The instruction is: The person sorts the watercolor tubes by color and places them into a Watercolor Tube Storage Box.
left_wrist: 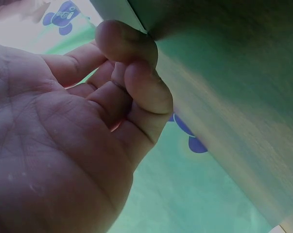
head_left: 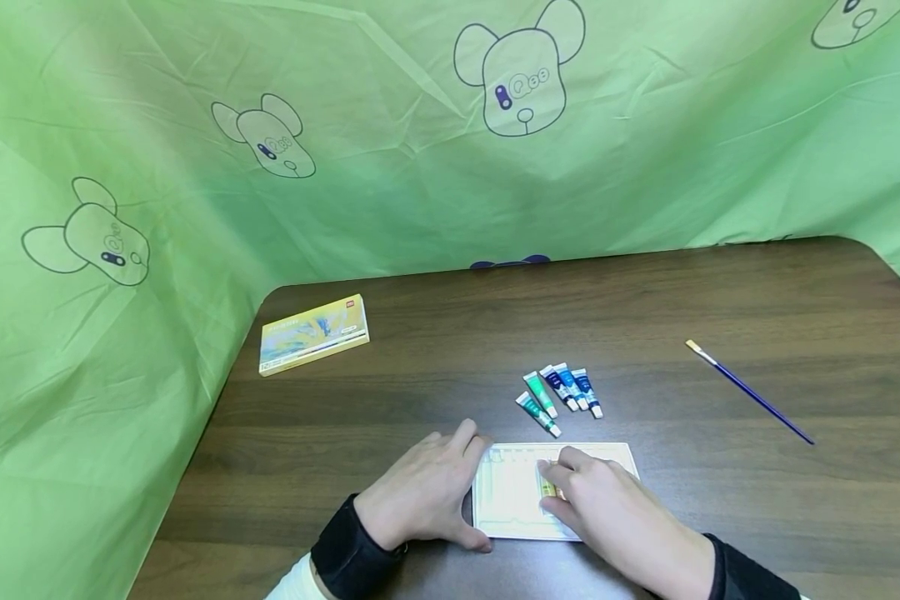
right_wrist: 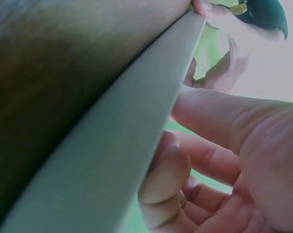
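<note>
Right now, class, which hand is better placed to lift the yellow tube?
Probably the right hand: it pinches the yellow tube, while the left hand holds the left end of the white tray.

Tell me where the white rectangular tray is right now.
In the head view, the tray lies low, right of centre, on the brown wood-grain table, by the left hand, partly under the right hand, just below small green and blue tubes.

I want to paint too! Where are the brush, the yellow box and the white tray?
Brush (head_left: 752, 393): head view, on its blue handle.
Yellow box (head_left: 313, 333): head view, middle of its top.
White tray (head_left: 513, 492): head view, bare left part.
</note>
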A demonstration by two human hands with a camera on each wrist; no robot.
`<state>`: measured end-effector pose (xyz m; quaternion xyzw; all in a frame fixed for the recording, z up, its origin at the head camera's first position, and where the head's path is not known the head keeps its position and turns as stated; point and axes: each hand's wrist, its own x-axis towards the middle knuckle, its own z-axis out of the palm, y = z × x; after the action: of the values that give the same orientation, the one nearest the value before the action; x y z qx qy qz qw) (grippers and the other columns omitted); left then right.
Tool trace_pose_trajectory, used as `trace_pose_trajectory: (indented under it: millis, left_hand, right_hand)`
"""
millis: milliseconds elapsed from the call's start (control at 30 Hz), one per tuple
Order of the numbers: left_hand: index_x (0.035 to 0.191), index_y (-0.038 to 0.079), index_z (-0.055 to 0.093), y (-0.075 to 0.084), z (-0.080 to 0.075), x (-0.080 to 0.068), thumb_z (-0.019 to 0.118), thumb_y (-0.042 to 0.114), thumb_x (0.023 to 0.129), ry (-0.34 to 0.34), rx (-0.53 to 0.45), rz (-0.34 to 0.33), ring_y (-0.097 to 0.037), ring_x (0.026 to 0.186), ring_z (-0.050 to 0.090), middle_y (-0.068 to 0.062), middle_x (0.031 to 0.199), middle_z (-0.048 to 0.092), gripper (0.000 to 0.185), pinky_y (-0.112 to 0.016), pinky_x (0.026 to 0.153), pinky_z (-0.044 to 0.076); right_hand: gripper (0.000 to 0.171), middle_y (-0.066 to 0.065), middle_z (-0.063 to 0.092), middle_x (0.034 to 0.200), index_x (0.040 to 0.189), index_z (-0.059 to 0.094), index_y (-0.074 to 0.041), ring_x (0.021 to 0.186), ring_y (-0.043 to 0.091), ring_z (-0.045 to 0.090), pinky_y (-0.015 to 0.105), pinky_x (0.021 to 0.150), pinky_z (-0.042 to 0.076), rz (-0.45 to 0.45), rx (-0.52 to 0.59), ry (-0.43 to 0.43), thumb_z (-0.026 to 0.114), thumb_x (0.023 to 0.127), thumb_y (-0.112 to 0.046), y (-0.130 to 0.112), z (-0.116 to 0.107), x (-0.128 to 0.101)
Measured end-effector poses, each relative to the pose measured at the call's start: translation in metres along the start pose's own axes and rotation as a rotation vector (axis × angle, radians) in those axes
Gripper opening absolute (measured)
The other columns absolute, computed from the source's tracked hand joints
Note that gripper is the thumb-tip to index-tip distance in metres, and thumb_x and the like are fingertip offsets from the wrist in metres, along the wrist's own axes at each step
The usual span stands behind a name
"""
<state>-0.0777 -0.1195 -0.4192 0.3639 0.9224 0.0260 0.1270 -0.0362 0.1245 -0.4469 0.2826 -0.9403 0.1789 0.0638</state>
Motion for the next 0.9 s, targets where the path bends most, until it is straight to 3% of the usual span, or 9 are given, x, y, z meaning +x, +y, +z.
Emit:
trace_pose_trajectory:
  millis: [300, 533, 633, 800, 900]
  left_hand:
    - [0.139, 0.014, 0.055, 0.0, 0.0, 0.0, 0.092, 0.068, 0.065, -0.006, -0.003, -0.001, -0.007, 0.087, 0.048, 0.005, 0.113, 0.051, 0.099, -0.023, 0.085, 0.047]
    - [0.141, 0.014, 0.055, 0.0, 0.0, 0.0, 0.091, 0.069, 0.066, -0.016, 0.004, -0.003, -0.007, 0.088, 0.048, 0.004, 0.114, 0.052, 0.1, -0.024, 0.086, 0.047]
    - [0.141, 0.014, 0.055, 0.0, 0.0, 0.0, 0.091, 0.069, 0.066, -0.018, 0.006, -0.004, -0.007, 0.089, 0.049, 0.004, 0.115, 0.052, 0.099, -0.024, 0.086, 0.047]
    - [0.141, 0.014, 0.055, 0.0, 0.0, 0.001, 0.091, 0.069, 0.066, -0.02, 0.011, -0.005, -0.007, 0.089, 0.049, 0.004, 0.115, 0.052, 0.099, -0.024, 0.085, 0.047]
    - [0.14, 0.014, 0.055, 0.0, 0.0, 0.001, 0.09, 0.07, 0.065, -0.017, 0.023, -0.004, -0.007, 0.088, 0.049, 0.004, 0.114, 0.052, 0.099, -0.022, 0.082, 0.045]
  right_hand:
    - [0.031, -0.004, 0.064, 0.085, 0.109, 0.078, -0.006, 0.064, 0.002, 0.053, 0.025, 0.06, 0.05, 0.001, 0.032, 0.001, 0.087, 0.085, -0.023, 0.001, -0.003, 0.001]
    - [0.033, -0.005, 0.066, 0.09, 0.114, 0.079, -0.008, 0.071, -0.001, 0.052, 0.022, 0.062, 0.052, 0.079, 0.081, -0.114, 0.085, 0.089, -0.028, 0.004, -0.009, 0.005]
    - [0.031, -0.007, 0.065, 0.088, 0.113, 0.079, -0.008, 0.069, -0.003, 0.048, 0.021, 0.061, 0.049, 0.09, 0.089, -0.093, 0.085, 0.088, -0.026, 0.008, -0.013, 0.007]
    - [0.025, -0.005, 0.069, 0.088, 0.106, 0.08, -0.009, 0.071, 0.001, 0.059, 0.025, 0.061, 0.053, 0.067, 0.037, 0.019, 0.087, 0.086, -0.023, 0.017, -0.021, 0.011]
    - [0.025, -0.004, 0.071, 0.09, 0.106, 0.08, -0.01, 0.074, 0.005, 0.064, 0.027, 0.064, 0.057, 0.085, 0.012, 0.037, 0.087, 0.086, -0.023, 0.026, -0.029, 0.014]
